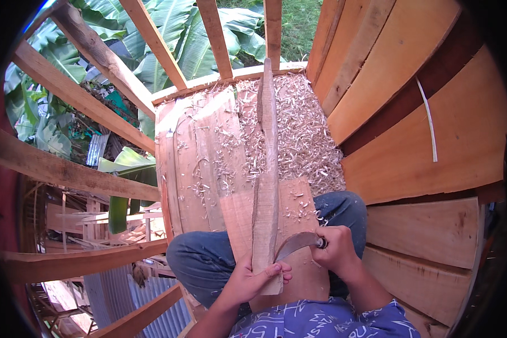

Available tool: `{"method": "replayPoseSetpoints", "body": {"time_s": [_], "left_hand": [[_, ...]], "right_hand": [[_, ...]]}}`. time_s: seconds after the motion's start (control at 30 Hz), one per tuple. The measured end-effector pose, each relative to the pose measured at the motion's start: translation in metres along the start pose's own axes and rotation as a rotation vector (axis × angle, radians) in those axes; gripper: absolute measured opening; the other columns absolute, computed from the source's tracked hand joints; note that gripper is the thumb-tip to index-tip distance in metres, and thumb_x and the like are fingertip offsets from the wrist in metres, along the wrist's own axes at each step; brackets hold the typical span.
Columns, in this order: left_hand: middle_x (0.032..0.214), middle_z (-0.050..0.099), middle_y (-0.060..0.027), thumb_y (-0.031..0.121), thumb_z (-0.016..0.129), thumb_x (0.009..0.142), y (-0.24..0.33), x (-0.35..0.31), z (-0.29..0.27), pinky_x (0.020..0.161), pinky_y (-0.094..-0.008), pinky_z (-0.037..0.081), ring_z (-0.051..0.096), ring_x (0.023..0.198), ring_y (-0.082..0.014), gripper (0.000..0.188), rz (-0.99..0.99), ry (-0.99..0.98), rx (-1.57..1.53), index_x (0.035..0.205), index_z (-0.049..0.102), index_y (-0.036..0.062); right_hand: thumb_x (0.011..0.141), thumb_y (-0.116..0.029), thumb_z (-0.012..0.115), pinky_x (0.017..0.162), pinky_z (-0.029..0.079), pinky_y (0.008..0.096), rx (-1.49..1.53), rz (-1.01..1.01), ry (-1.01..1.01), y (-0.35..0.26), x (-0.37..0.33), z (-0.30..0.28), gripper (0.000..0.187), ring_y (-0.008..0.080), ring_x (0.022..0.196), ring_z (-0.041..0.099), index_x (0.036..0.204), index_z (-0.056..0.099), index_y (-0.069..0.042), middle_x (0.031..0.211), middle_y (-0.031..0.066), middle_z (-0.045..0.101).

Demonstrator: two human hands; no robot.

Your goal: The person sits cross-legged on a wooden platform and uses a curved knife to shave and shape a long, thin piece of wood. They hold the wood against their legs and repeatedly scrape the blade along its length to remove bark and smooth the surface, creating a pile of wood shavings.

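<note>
A long, rough-cut wooden piece (267,208) runs away from my body, its narrow far end reaching the edge of the floor. Near its wide end, my left hand (258,277) is closed around it, thumb on top. My right hand (333,249) grips the handle of a knife with a curved blade (296,244). The blade points left, its tip by the wooden piece and close to my left thumb; whether it touches the wood I cannot tell. Under the piece a flat wooden board (301,279) lies between my bent legs.
Curled wood shavings (298,124) cover much of the plank floor (183,146), thickest at the right. Slatted wooden railing (84,169) bounds the left and far sides, with banana leaves (177,50) beyond. A plank wall (422,146) rises close on my right, bearing a thin pale strip (427,115).
</note>
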State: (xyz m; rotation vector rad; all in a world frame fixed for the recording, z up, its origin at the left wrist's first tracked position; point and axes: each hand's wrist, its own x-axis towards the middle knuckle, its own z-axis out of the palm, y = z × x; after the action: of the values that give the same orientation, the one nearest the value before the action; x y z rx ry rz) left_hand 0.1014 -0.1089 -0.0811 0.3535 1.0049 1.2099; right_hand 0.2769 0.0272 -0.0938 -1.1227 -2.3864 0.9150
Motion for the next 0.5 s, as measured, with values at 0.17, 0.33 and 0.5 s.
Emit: {"method": "replayPoseSetpoints", "body": {"time_s": [0.17,0.33,0.5], "left_hand": [[0.104,0.063,-0.0113,0.005,0.057,0.093,0.01,-0.002,0.011,0.074,-0.0283,0.055,0.066,0.083,-0.0149,0.036,-0.04,0.086,0.155,0.125,0.043,-0.0037],[0.105,0.062,-0.0129,0.003,0.057,0.091,0.005,-0.009,0.019,0.071,-0.0295,0.055,0.066,0.082,-0.0165,0.032,0.051,0.158,0.264,0.12,0.047,-0.0045],[0.103,0.062,-0.0132,0.004,0.055,0.092,0.001,-0.01,0.02,0.071,-0.0297,0.055,0.066,0.082,-0.0176,0.032,0.06,0.137,0.28,0.121,0.044,-0.0046]], "right_hand": [[0.074,-0.019,0.066,0.046,0.046,0.0404,-0.131,-0.016,0.015,-0.013,-0.003,0.01,0.021,0.0311,0.048,0.059,0.059,0.059,-0.006,0.054,0.0116,0.057],[0.07,-0.014,0.065,0.05,0.045,0.0404,-0.133,-0.021,0.044,-0.013,0.011,0.013,0.015,0.0325,0.053,0.058,0.061,0.058,-0.005,0.057,0.014,0.056],[0.074,-0.014,0.063,0.052,0.047,0.0413,-0.171,0.019,0.092,-0.01,0.018,0.012,0.017,0.0322,0.054,0.06,0.06,0.059,-0.006,0.056,0.0135,0.057]]}}
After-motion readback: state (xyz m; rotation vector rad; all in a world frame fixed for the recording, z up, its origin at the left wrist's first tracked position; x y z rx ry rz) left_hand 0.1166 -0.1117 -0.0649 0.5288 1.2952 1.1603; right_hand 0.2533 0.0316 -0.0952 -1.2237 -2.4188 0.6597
